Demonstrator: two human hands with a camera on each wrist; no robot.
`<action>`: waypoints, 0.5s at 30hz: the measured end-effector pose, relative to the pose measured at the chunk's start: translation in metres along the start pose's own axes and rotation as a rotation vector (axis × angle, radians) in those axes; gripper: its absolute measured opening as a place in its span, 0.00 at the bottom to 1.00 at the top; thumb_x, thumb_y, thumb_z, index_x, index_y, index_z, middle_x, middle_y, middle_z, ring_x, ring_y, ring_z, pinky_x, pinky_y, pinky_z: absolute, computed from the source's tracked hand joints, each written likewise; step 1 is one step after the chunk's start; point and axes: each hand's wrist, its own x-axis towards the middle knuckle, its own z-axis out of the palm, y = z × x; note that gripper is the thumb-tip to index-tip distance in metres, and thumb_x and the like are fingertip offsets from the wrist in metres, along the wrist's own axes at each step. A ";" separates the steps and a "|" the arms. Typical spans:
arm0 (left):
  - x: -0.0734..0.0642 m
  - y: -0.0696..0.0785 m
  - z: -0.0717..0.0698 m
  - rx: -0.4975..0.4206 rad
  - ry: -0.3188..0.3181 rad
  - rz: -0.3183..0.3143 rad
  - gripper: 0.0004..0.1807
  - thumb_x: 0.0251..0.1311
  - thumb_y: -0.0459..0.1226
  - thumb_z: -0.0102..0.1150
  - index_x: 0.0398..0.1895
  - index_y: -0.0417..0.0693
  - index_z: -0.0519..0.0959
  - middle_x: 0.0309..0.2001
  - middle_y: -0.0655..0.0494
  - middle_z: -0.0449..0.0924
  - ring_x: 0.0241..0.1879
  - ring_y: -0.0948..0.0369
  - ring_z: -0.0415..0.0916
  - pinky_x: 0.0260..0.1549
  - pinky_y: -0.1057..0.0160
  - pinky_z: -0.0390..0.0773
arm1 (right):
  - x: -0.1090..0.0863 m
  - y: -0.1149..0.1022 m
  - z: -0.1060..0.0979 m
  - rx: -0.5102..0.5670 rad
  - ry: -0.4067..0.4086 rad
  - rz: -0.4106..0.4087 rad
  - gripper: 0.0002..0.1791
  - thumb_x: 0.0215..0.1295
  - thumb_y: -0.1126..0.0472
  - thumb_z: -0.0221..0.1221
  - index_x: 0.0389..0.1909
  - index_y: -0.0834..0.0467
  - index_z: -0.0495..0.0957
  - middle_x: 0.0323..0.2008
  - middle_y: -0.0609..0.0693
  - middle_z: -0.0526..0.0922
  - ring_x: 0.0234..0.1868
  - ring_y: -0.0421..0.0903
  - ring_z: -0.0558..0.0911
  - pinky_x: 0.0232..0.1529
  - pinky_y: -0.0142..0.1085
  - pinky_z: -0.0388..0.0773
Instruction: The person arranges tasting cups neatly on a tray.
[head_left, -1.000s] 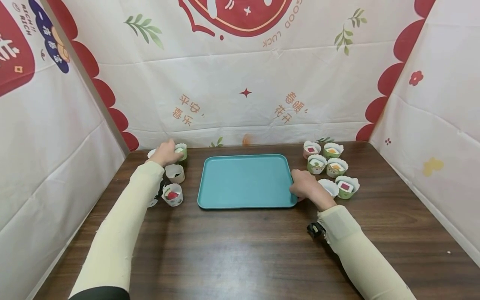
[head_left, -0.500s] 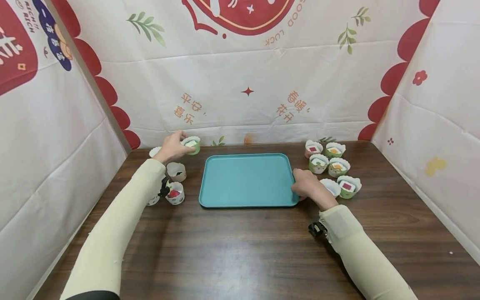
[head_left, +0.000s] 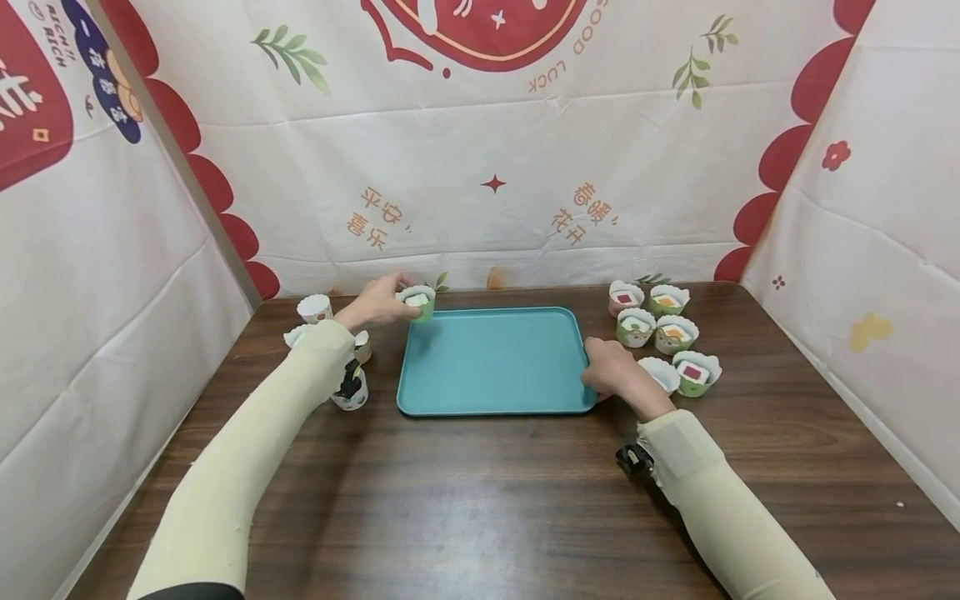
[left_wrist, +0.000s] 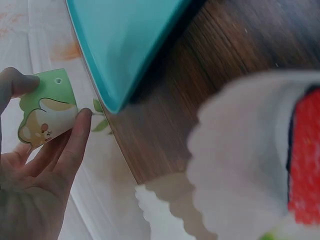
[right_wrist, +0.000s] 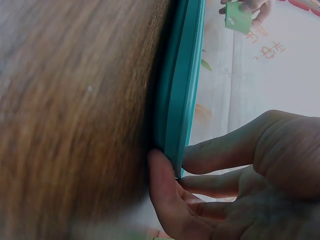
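Observation:
My left hand (head_left: 378,305) pinches a green paper baking cup (head_left: 422,304) by its sides, over the back left corner of a teal rectangular tray (head_left: 491,362). A cartoon animal is printed on the cup's wall, and something pale sits inside. In the left wrist view, thumb and fingers are on opposite sides of the cup (left_wrist: 52,107). At the tray's right side, my right hand (head_left: 613,368) grips the rim. The right wrist view shows the thumb on one face of the tray's edge (right_wrist: 182,85) and a finger on the other.
Several filled paper cups (head_left: 675,335) stand right of the tray, close to my right hand. More cups, including a white one (head_left: 314,308), stand on the left, partly hidden by my left forearm. A printed cloth (head_left: 480,150) hangs behind the brown table (head_left: 450,500).
My left hand has lifted the green paper cup from the left group and carried it rightward to the tray's back left corner. My right hand stays on the tray's rim.

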 end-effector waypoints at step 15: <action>0.016 0.012 0.020 0.090 -0.141 0.047 0.28 0.62 0.37 0.63 0.64 0.39 0.68 0.66 0.35 0.72 0.55 0.46 0.73 0.58 0.48 0.77 | -0.002 0.001 -0.002 0.014 0.002 -0.008 0.14 0.62 0.72 0.51 0.49 0.69 0.72 0.39 0.65 0.77 0.29 0.52 0.82 0.23 0.36 0.85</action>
